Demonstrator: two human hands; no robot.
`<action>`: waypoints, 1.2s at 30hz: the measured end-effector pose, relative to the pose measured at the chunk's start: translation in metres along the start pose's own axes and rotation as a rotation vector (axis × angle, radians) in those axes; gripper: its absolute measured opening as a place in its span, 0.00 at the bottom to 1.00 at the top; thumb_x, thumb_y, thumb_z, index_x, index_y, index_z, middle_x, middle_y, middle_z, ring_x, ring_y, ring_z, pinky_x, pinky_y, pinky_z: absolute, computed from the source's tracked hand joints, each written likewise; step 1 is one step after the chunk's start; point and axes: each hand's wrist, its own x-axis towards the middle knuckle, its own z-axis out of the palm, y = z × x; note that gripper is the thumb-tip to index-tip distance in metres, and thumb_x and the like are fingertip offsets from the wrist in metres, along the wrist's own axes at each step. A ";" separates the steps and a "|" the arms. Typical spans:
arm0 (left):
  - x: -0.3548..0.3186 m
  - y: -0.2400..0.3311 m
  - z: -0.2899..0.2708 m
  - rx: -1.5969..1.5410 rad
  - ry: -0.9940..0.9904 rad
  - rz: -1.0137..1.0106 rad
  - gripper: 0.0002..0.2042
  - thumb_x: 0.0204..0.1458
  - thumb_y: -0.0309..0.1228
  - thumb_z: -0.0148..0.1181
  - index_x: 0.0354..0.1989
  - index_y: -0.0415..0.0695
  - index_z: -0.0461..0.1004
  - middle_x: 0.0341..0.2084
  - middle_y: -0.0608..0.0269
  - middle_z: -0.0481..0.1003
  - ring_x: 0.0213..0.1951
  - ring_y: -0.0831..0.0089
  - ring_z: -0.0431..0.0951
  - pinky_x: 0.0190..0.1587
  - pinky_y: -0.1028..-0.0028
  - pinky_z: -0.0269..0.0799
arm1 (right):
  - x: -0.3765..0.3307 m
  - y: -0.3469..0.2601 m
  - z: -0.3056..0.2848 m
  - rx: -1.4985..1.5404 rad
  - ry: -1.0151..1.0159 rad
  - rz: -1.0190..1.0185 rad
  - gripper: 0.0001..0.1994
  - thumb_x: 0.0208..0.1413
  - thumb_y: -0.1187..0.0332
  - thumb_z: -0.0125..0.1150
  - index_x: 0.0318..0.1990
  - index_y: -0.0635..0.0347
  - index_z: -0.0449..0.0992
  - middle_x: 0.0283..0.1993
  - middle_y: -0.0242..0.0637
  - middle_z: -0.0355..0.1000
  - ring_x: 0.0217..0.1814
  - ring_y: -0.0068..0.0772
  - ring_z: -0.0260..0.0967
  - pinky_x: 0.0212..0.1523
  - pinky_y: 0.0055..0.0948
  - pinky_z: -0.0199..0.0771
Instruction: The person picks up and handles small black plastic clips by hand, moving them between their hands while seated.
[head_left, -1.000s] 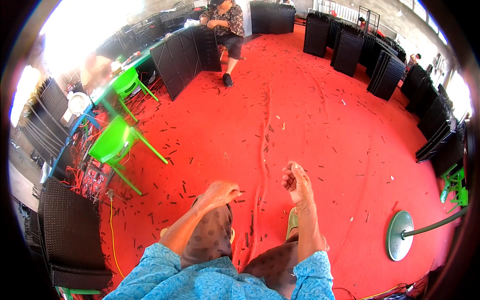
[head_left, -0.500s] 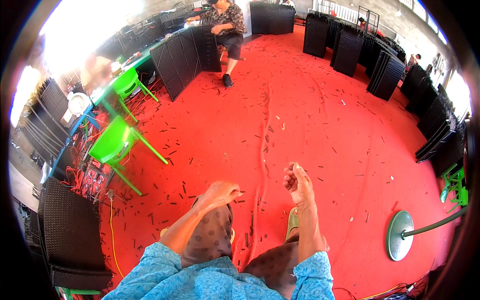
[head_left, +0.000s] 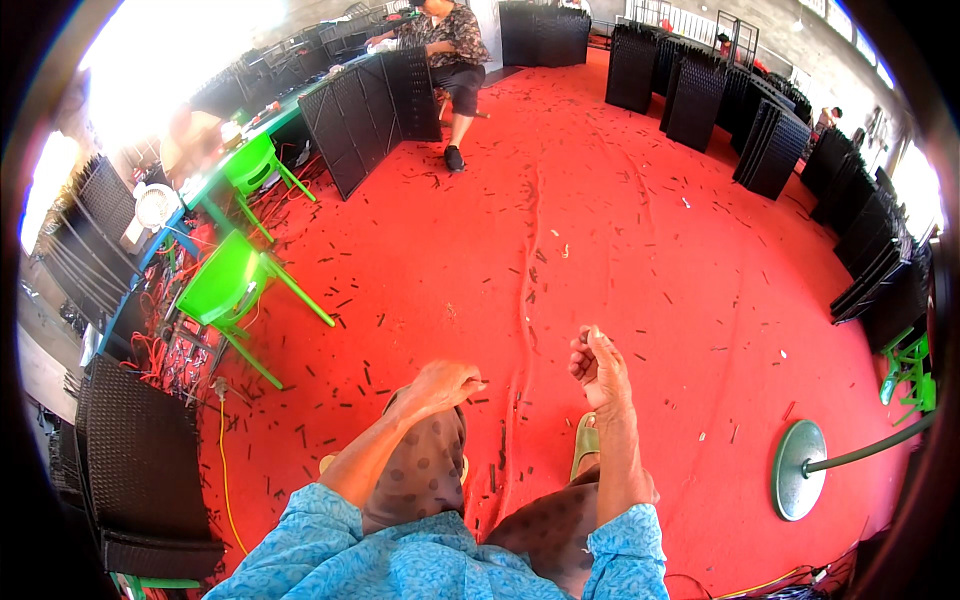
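Observation:
My left hand [head_left: 443, 386] is above my left knee, its fingers bent and pressed together. A small dark strip shows by its fingertips; whether it is held or lies on the floor behind, I cannot make out. My right hand [head_left: 600, 370] is raised over the red floor [head_left: 640, 300], palm turned inward, with the fingers curled and the thumb pressed to the forefinger. A tiny dark spot shows at that pinch, too small to name. Many short black strips [head_left: 532, 296] lie scattered on the floor around both hands.
Two green plastic chairs [head_left: 228, 280] stand at the left by a long table. Black woven panels [head_left: 140, 440] are stacked near left, and more panels [head_left: 695, 105] line the right side. A round green base [head_left: 800, 470] with a pole stands at right. A co-worker [head_left: 450, 45] sits far off.
My hands stay practically where they were. The far co-worker's arms have shifted toward the table, and the body leans slightly.

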 end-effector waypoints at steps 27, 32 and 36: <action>0.002 0.002 0.001 0.015 -0.013 -0.008 0.08 0.43 0.35 0.52 0.24 0.42 0.71 0.18 0.58 0.71 0.26 0.62 0.72 0.28 0.67 0.65 | 0.005 0.002 -0.005 0.124 -0.030 -0.144 0.07 0.50 0.63 0.52 0.35 0.53 0.68 0.23 0.28 0.63 0.19 0.16 0.58 0.18 0.16 0.61; 0.003 0.000 0.002 0.013 -0.022 -0.021 0.08 0.43 0.35 0.52 0.24 0.42 0.71 0.19 0.58 0.71 0.26 0.61 0.72 0.28 0.67 0.65 | 0.005 0.000 -0.004 0.155 0.008 -0.094 0.07 0.50 0.65 0.53 0.36 0.52 0.67 0.24 0.27 0.63 0.20 0.16 0.59 0.19 0.16 0.62; 0.003 0.004 0.000 0.016 -0.008 0.014 0.09 0.43 0.35 0.52 0.23 0.41 0.71 0.19 0.55 0.70 0.25 0.59 0.71 0.27 0.65 0.64 | 0.005 0.000 -0.001 0.139 0.006 -0.088 0.08 0.49 0.68 0.53 0.38 0.53 0.65 0.25 0.27 0.64 0.20 0.17 0.60 0.21 0.16 0.64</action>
